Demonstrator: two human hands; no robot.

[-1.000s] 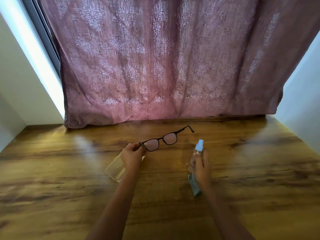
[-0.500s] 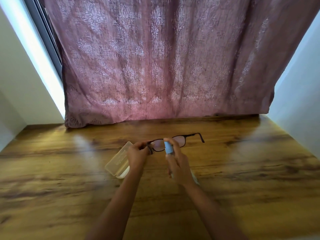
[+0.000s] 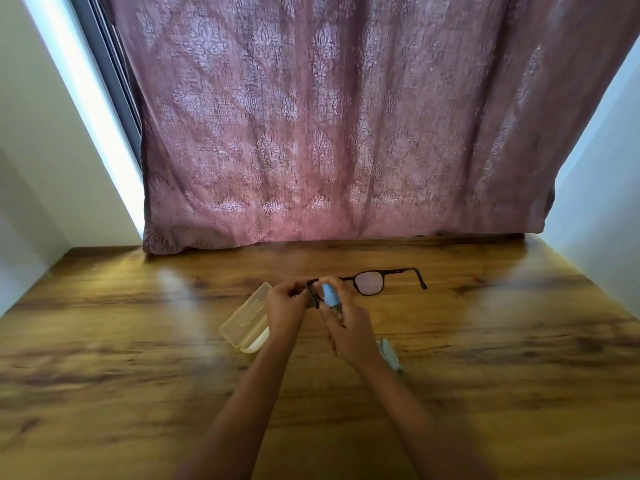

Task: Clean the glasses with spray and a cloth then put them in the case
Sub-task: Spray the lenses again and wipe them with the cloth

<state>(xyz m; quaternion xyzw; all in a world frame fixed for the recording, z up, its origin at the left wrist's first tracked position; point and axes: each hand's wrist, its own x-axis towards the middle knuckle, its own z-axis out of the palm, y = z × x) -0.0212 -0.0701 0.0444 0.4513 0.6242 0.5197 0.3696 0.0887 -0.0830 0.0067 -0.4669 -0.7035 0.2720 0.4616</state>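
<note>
My left hand grips the left end of the dark-framed glasses, held above the wooden table with the temples open. My right hand holds a small spray bottle with a light blue top right in front of the left lens, which it hides. The right lens and right temple stick out to the right. A translucent yellowish case lies open on the table just left of my left hand. A pale blue-grey cloth lies on the table beside my right wrist, partly hidden.
The wooden table runs from wall to wall. A mauve patterned curtain hangs down to its far edge. White walls close in on the left and right sides.
My right hand lifted the spray bottle from the table on the right up to the glasses' left lens. The cloth has stayed on the table. The glasses turned level.
</note>
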